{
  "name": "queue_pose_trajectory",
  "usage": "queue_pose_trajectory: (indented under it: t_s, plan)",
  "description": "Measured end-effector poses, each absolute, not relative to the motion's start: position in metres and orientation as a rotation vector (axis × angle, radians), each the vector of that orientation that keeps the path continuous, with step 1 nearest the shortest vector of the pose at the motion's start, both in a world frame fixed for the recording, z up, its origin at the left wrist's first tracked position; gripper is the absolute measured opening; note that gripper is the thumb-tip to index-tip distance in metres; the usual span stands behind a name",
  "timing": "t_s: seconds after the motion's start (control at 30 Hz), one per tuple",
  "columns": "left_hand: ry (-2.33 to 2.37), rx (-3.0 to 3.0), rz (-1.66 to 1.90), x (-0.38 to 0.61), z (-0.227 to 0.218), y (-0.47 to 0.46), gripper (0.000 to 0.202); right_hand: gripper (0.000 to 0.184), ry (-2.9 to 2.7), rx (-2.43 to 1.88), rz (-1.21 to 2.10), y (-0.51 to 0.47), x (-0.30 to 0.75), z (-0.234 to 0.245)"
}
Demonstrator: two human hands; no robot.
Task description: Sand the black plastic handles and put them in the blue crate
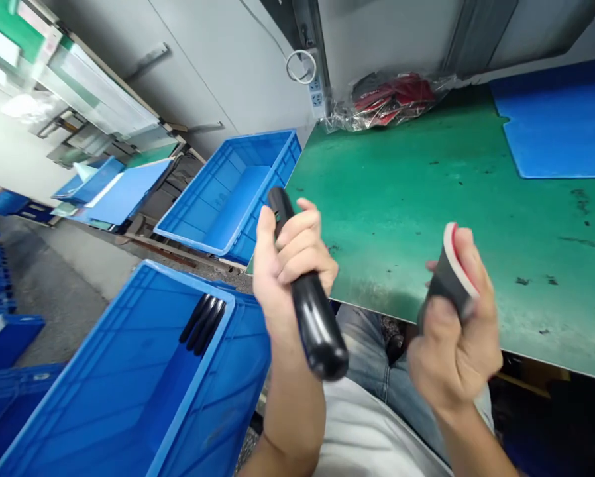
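My left hand is wrapped round a glossy black handle, a rounded bar with a thick near end and a slot near its far end. It is held tilted in the air at the left edge of the table. Over the table's front edge, my right hand pinches a bent dark grey pad with a white and red edge. The pad is slightly blurred, and it is apart from the handle. Several similar black handles lie side by side inside a blue crate at my left.
The green table bears a clear plastic bag of red and dark pieces and a blue sheet. Another blue crate stands beyond its left edge. A power strip hangs by the post. More blue bins line the floor.
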State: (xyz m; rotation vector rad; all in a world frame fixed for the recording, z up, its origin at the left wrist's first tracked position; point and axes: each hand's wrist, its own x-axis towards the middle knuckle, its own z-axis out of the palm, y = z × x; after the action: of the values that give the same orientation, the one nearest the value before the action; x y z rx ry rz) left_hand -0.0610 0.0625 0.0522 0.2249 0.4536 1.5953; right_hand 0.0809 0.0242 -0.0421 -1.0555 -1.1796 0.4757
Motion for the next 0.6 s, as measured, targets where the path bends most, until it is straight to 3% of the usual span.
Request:
queue_pose_trajectory:
  t_s: [0.13,0.2,0.37,0.6]
  plan:
    - [0.454,0.225,1.545,-0.053,0.045,0.072,0.034,0.044,-0.933,-0.768,1.216,0.007,0.078,-0.035]
    - [0.573,0.245,1.522,-0.050,0.040,0.074,0.035,0.042,-0.914,-0.654,1.414,0.002,0.083,-0.036]
    - [0.714,0.243,1.485,-0.045,0.033,0.074,0.028,0.046,-0.935,-0.715,1.222,-0.006,0.093,-0.042]
    - [0.720,0.201,1.393,-0.033,0.038,0.078,0.032,0.033,-1.283,-0.759,0.867,-0.004,0.111,-0.038]
